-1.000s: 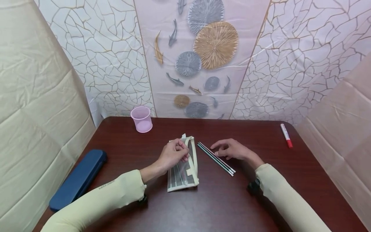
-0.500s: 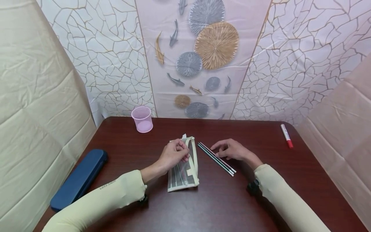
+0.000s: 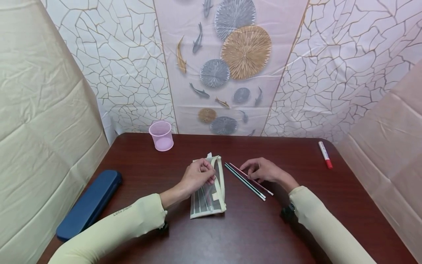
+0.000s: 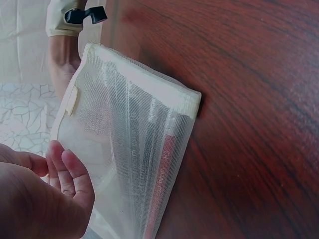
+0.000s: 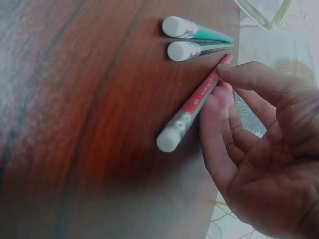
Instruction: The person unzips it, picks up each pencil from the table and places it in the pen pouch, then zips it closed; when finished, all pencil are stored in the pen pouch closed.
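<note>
A mesh pencil pouch (image 3: 201, 201) with cream edging lies on the table, its zipped side gaping. My left hand (image 3: 197, 174) pinches the pouch's upper edge between thumb and curled fingers. Through the mesh in the left wrist view, a red pencil (image 4: 162, 179) and other pencils show inside. To the right, my right hand (image 3: 263, 170) pinches another red pencil (image 5: 199, 97) with a white eraser, between thumb and fingers. Beside it lie a green pencil (image 5: 207, 34) and a dark pencil (image 5: 212, 48), side by side and apart from the red one.
A navy blue case (image 3: 89, 205) lies at the table's left side. Toward the back left stands a pink cup (image 3: 162, 137). A white marker with a red cap (image 3: 325, 154) lies at the far right. Patterned cloth (image 3: 125, 66) hangs behind the table.
The red pencil in my right hand has shifted right, away from the other two; half a second ago all three lay close together. My left hand and the pouch have stayed put.
</note>
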### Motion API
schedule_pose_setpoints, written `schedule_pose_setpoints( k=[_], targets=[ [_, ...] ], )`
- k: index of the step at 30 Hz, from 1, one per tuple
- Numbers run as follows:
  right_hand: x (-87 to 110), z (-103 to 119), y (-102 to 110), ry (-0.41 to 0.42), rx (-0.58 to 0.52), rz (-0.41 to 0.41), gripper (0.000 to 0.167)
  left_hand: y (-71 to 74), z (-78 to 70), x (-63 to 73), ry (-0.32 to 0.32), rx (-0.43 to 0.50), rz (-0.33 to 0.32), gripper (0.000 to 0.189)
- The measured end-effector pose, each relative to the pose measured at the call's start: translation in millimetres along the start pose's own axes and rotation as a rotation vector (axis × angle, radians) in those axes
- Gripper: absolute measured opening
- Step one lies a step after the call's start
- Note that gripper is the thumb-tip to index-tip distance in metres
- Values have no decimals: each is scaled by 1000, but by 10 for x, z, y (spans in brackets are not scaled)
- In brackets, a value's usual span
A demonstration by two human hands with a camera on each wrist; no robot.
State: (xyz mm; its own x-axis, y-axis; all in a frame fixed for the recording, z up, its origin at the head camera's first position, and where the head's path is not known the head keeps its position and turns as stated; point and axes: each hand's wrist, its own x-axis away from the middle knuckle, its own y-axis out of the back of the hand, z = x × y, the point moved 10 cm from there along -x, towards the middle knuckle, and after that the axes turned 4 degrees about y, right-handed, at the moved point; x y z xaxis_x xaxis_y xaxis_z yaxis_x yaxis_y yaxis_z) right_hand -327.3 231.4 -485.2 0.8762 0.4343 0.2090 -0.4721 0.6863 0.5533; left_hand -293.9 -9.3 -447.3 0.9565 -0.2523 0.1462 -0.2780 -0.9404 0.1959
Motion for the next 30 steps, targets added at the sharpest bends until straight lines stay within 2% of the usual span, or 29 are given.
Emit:
schedule_pose_setpoints(
  k=[4, 11, 30],
  targets=[
    [17, 18, 13, -16, 37, -29, 34, -4, 6, 0, -2, -7, 2, 8],
    [14, 69, 31, -43, 190, -82, 30, -6, 0, -16, -1, -10, 4, 8],
    [-29, 102, 64, -22, 247, -91, 30, 2, 3, -17, 3, -23, 11, 9]
  ],
)
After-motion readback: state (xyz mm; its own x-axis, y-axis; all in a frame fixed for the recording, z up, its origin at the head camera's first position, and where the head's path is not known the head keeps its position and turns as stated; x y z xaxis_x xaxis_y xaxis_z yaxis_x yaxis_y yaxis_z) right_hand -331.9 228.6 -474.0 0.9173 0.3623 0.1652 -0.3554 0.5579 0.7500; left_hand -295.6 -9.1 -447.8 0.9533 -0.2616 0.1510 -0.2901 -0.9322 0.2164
